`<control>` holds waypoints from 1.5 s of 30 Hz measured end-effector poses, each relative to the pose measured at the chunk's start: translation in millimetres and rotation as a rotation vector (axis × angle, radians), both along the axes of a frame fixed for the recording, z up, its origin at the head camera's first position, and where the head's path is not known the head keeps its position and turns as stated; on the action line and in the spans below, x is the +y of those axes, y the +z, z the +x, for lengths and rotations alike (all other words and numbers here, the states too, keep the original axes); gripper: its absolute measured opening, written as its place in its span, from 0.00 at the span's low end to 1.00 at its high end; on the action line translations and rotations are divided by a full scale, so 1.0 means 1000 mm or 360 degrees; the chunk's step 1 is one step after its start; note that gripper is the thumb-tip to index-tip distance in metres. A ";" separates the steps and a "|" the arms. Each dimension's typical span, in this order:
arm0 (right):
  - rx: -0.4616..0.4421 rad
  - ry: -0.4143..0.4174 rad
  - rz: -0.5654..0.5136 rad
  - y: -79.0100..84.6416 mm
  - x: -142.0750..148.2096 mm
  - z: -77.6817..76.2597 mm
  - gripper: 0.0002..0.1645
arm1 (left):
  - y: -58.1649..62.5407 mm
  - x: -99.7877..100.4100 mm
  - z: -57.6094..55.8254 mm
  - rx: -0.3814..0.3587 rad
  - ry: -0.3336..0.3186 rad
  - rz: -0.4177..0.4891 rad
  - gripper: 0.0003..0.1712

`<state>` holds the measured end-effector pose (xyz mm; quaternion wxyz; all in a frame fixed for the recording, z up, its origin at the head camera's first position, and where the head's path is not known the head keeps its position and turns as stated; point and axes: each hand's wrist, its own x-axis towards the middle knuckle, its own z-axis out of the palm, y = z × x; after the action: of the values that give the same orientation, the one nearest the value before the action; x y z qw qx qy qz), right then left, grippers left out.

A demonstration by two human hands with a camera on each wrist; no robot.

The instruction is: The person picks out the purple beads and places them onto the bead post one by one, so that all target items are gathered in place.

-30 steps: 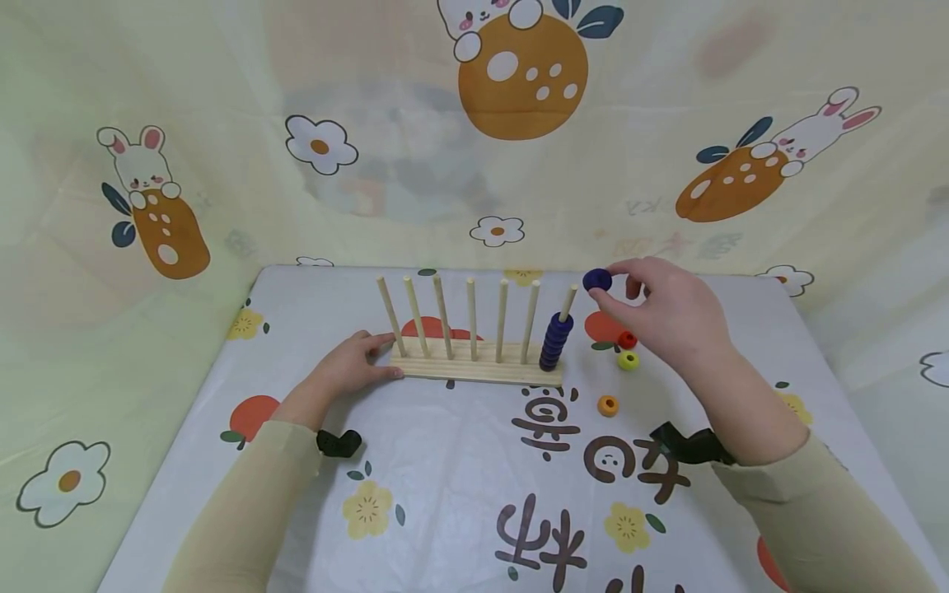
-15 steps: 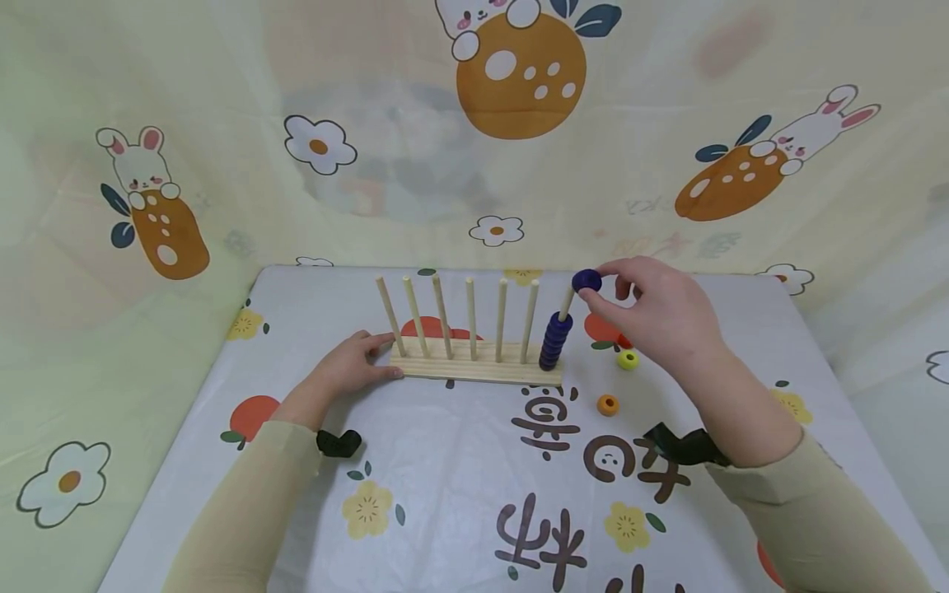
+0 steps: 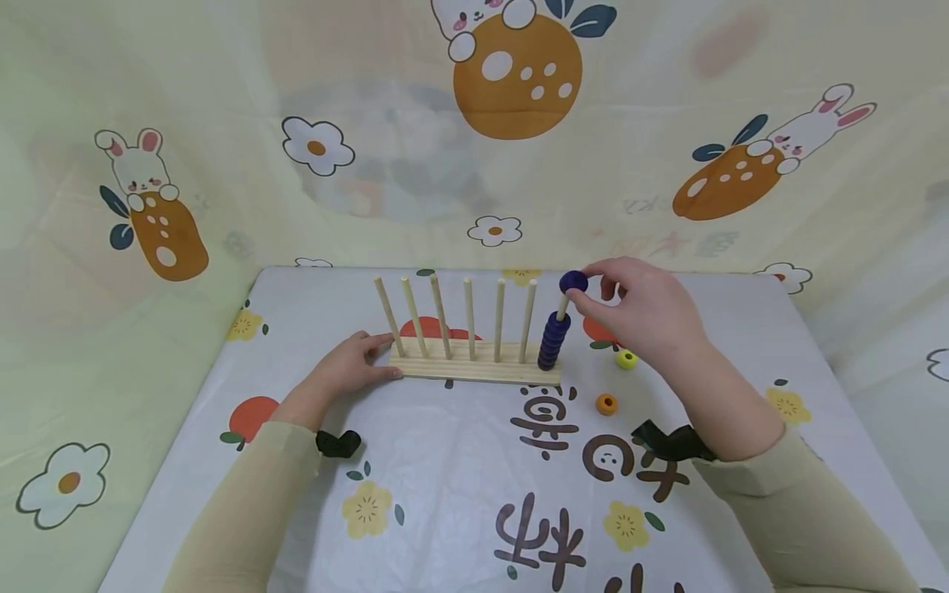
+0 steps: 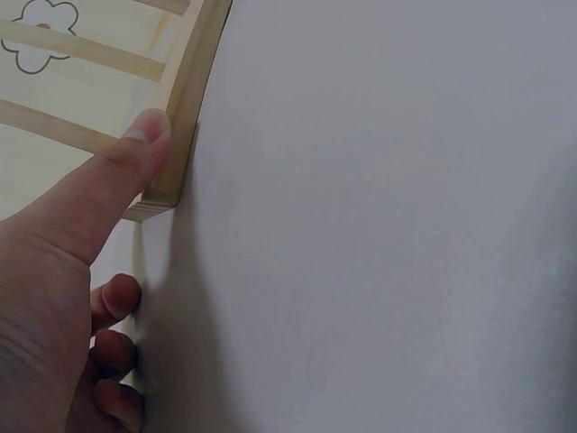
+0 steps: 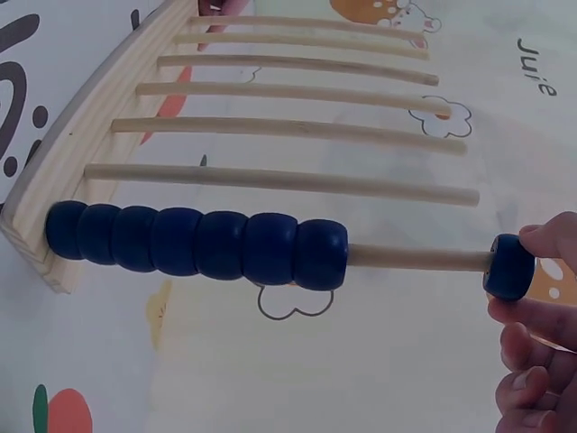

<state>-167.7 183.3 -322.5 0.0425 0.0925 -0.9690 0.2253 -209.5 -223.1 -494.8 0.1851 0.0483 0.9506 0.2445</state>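
In the head view a wooden peg rack [image 3: 474, 372] stands on the table with a row of upright pegs. Several dark blue beads [image 3: 553, 342] are stacked on its rightmost peg; the other pegs are bare. My right hand [image 3: 652, 313] pinches another blue bead [image 5: 509, 267] between thumb and finger. That bead sits right at the top of the rightmost peg, well above the stack in the right wrist view. My left hand [image 3: 348, 366] grips the rack's left end, its thumb [image 4: 135, 149] lying along the front edge of the base.
To the right of the rack lie a yellow-green bead [image 3: 626, 359] and an orange bead [image 3: 606, 403]. A patterned cloth [image 3: 445, 494] covers the table, and a printed curtain [image 3: 400, 165] hangs behind it.
My right hand has carried the blue bead leftward from beside the rightmost peg onto its tip. A red bead seen earlier is now hidden behind that hand. My left hand has stayed put.
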 end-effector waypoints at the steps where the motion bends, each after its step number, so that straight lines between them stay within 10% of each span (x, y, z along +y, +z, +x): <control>1: -0.0005 0.0002 -0.0001 0.000 -0.001 0.000 0.32 | 0.000 0.000 0.000 0.0001 -0.0001 0.0002 0.48; 45: -0.0057 -0.0001 0.0057 -0.005 -0.005 -0.002 0.31 | -0.002 0.000 0.001 0.0006 0.0017 0.0036 0.48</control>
<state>-170.0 178.0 -327.9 0.0236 0.0889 -0.9735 0.2094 -208.7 -223.5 -496.5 0.1813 0.0459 0.9484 0.2560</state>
